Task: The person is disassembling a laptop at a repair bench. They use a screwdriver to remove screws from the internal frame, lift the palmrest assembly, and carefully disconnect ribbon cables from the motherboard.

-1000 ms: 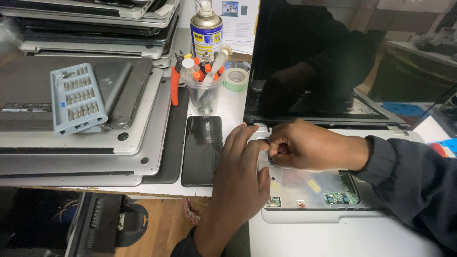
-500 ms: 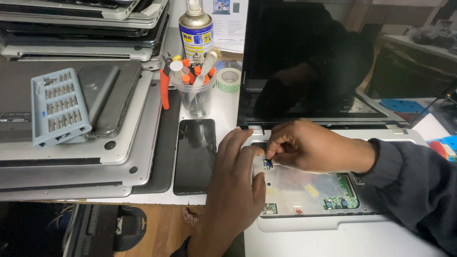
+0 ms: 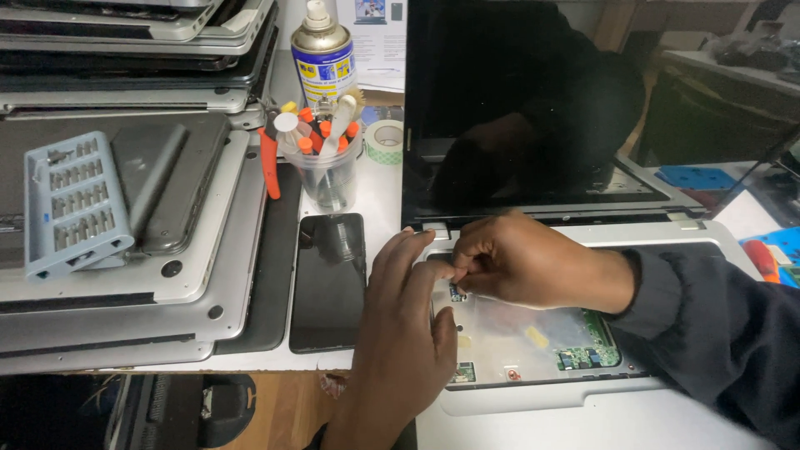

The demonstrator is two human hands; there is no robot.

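Already keyboard gone from open silver laptop base [image 3: 533,400], lower centre of frame, green boards bared. Right hand [image 3: 525,262] grip pinched on tiny dark connector [image 3: 456,292], probably; left hand [image 3: 400,325] fingertips steady beside, holding nothing. Refitting undone.

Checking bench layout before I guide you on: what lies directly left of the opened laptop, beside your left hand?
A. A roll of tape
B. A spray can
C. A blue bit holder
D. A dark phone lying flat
D: the dark phone lies flat between the left hand and the stacked laptops.
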